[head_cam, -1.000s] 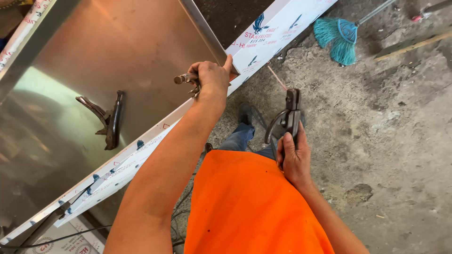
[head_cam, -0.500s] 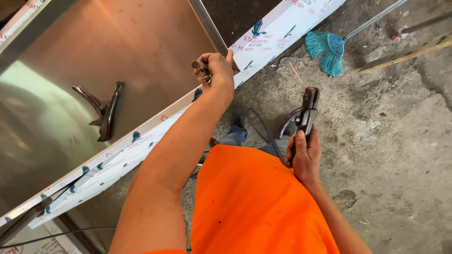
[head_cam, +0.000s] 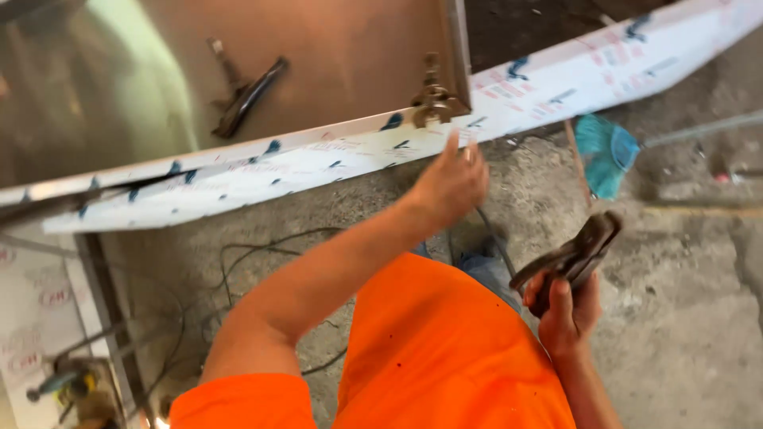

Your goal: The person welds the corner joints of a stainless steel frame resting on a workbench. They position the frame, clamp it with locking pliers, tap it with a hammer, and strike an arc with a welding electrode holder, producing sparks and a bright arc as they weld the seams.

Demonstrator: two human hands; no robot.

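My left hand (head_cam: 451, 181) hovers with loose fingers just below a brass-coloured clamp (head_cam: 433, 99). The clamp grips the corner of a shiny steel sheet (head_cam: 342, 48) and the film-wrapped white frame bar (head_cam: 318, 163). The hand holds nothing and does not touch the clamp. My right hand (head_cam: 566, 308) is lower right, closed around a dark welding electrode holder (head_cam: 579, 253). A thin rod (head_cam: 574, 159) sticks up from the holder. An orange shirt (head_cam: 445, 349) fills the lower middle.
A second dark clamp (head_cam: 248, 95) lies on the steel sheet. A teal broom (head_cam: 606, 155) lies on the concrete floor at the right. Thin cables (head_cam: 238, 262) trail over the floor below the bar. A small power tool (head_cam: 67, 385) sits at the lower left.
My left hand has let go of the clamp and dropped below it; the clamp stays on the sheet's corner. My right hand with the electrode holder has tilted.
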